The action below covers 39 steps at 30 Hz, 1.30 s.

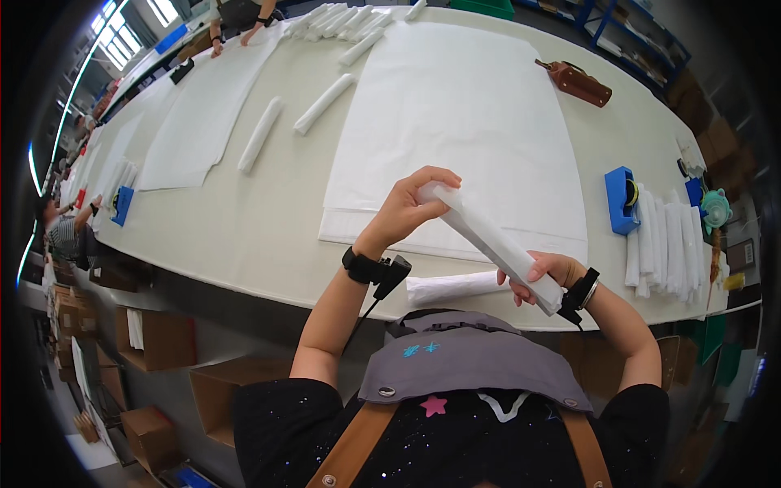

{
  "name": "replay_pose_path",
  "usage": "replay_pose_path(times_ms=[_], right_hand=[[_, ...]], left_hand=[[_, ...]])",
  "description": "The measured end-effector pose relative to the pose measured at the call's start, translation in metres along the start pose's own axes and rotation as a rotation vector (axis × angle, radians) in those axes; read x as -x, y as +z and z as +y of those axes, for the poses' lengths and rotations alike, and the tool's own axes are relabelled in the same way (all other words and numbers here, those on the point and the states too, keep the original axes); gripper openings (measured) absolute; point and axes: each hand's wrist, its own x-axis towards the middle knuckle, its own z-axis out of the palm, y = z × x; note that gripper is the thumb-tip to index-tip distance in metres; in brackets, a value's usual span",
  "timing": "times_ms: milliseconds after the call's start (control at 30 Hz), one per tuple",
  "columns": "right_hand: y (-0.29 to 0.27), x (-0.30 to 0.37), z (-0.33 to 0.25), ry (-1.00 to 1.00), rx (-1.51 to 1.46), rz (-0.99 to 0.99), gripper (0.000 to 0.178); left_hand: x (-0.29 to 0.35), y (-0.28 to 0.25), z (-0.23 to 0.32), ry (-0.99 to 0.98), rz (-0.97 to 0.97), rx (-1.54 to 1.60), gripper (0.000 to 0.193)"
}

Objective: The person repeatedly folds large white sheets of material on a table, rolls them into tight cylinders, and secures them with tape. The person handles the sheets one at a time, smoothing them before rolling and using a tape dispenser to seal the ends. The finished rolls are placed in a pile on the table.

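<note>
Between my two hands I hold a long white paper-wrapped roll (492, 242), tilted with its upper end to the left. My left hand (416, 202) is closed round the upper end. The lower end sits in my right hand (547, 276), whose fingers wrap it near the table's front edge. Under it a second white roll (451, 287) lies along that edge, partly hidden by my right hand and the held roll. Beyond my hands a stack of large white paper sheets (464, 122) lies flat on the table. What is inside the rolls does not show.
Two loose rolls (324, 104) lie left of the sheets, with a pile of rolls (338, 23) behind. At right are a blue tape dispenser (621, 202), several bundled rolls (667, 244) and a brown leather case (579, 84). Other people work at the far left. Cardboard boxes (154, 337) stand below.
</note>
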Motion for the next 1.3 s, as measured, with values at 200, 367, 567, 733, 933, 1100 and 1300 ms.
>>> replay_pose_path(times_ms=[200,367,567,733,933,1100,1300], right_hand=[[0.024,0.013,0.010,-0.015,-0.191,-0.004,0.071],[0.037,0.022,0.000,-0.069,-0.184,0.080,0.066],[0.015,0.039,-0.008,0.125,-0.084,0.053,0.067],[0.043,0.016,-0.061,0.334,0.227,-0.050,0.070],[0.040,0.014,-0.067,0.481,0.434,-0.117,0.059],[0.055,0.028,-0.081,0.236,1.219,0.107,0.055],[0.031,0.044,-0.086,0.258,1.147,0.094,0.051]], left_hand=[[0.010,0.006,0.006,0.005,0.097,0.004,0.015],[0.028,0.013,-0.009,0.105,0.285,-0.010,0.025],[-0.007,-0.056,0.007,0.013,-0.107,0.104,0.056],[-0.036,-0.012,0.034,-0.440,-0.913,-0.392,0.075],[0.024,0.059,0.039,-0.674,-0.905,-0.113,0.073],[0.050,0.047,0.021,-0.945,-0.776,0.193,0.066],[0.058,0.061,0.021,-0.974,-0.753,0.671,0.066]])
